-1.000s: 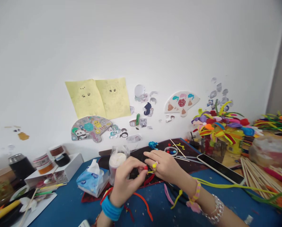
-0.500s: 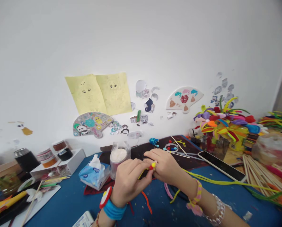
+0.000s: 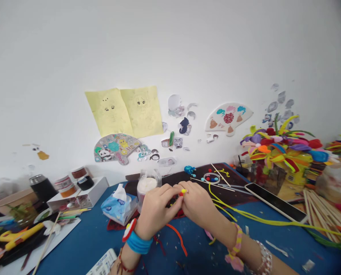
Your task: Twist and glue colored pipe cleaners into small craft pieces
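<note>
My left hand (image 3: 156, 208) and my right hand (image 3: 197, 202) meet above the middle of the blue table, fingertips touching. Pinched between them is a small red and yellow fuzzy piece (image 3: 183, 192), which looks like twisted pipe cleaner; the fingers cover most of it. Long yellow pipe cleaners (image 3: 256, 217) stretch from near my right hand toward the right; whether they join the piece I cannot tell. An orange pipe cleaner (image 3: 178, 236) lies on the table just below my hands.
Behind my left hand stand a tissue pack (image 3: 117, 208) and a lidded cup (image 3: 147, 185). To the right lie a phone (image 3: 275, 202), wooden sticks (image 3: 320, 215) and a bunch of pipe-cleaner flowers (image 3: 279, 147). Jars (image 3: 64, 186) and a yellow-handled tool (image 3: 24, 236) are at left.
The view has shifted slightly, so the surroundings sit further right. Both hands still grip the red and yellow piece, now turned, with the fingers closer together.
</note>
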Demonstrator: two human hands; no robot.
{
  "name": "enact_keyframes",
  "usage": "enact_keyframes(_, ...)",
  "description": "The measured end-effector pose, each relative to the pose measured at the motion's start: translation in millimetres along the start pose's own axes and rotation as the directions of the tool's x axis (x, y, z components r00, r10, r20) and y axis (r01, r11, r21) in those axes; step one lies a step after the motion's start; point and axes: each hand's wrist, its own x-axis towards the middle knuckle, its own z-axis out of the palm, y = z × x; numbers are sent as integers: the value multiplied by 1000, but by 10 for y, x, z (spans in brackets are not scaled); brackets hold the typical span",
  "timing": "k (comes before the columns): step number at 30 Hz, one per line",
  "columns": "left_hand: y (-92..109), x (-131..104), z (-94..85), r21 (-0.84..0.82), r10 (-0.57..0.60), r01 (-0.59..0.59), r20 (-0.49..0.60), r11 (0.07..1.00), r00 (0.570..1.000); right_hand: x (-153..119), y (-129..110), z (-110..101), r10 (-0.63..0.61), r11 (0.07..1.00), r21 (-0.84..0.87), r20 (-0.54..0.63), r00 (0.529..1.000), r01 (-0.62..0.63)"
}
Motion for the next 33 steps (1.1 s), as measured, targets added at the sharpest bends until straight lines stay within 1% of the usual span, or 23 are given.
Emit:
enact_keyframes(4,-85,3,55,-58,-46,49,46,997,998,-52,-36,151,64,994,-84,-16,998,-66)
enact_keyframes(8,-143,-12,140,-81,-71,78,85,994,994,-114,-54,290,131,986,-106,-11,991,-132)
enact_keyframes(12,-157,-22,190,-46,-57,62,99,997,993,-138,-51,347,135,978,-158,-40,990,-139)
enact_keyframes(15,-142,-14,200,-12,-48,50,114,999,992,-138,-53,357,153,974,-163,-38,988,-157)
enact_keyframes(19,-109,3,208,29,-87,84,152,996,985,-131,-72,341,155,980,-124,-21,988,-157)
enact_keyframes(21,-102,5,213,36,-111,107,158,994,981,-115,-67,307,150,986,-68,-5,989,-150)
enact_keyframes(23,-112,4,215,31,-134,131,149,991,980,-85,-37,254,171,983,62,15,985,-172)
enact_keyframes(24,-125,3,213,28,-143,140,143,990,979,-64,-13,223,198,966,166,33,980,-200)
enact_keyframes(25,-142,0,210,28,-148,146,135,989,980,-41,16,191,229,924,298,68,971,-239)
enact_keyframes(26,-164,-3,206,30,-148,145,126,989,981,-16,47,159,259,847,448,123,958,-286)
enact_keyframes(27,-189,-8,203,33,-144,141,117,989,983,9,77,130,278,727,597,195,941,-339)
enact_keyframes(28,-216,-14,201,37,-136,133,104,990,985,33,102,103,279,571,722,277,920,-391)
enact_keyframes(29,-243,-22,201,41,-123,120,86,992,989,54,122,80,266,402,806,352,897,-435)
enact_keyframes(30,-270,-31,203,45,-103,101,60,994,993,71,135,62,250,247,849,411,877,-468)
enact_keyframes(31,-294,-41,208,51,-76,75,28,996,997,84,142,49,241,128,864,449,860,-487)
enact_keyframes(32,-315,-51,214,62,-44,45,-7,997,999,91,144,44,239,54,867,471,849,-495)
enact_keyframes(33,-332,-60,220,81,-10,13,-36,997,999,95,144,46,246,15,868,479,843,-497)
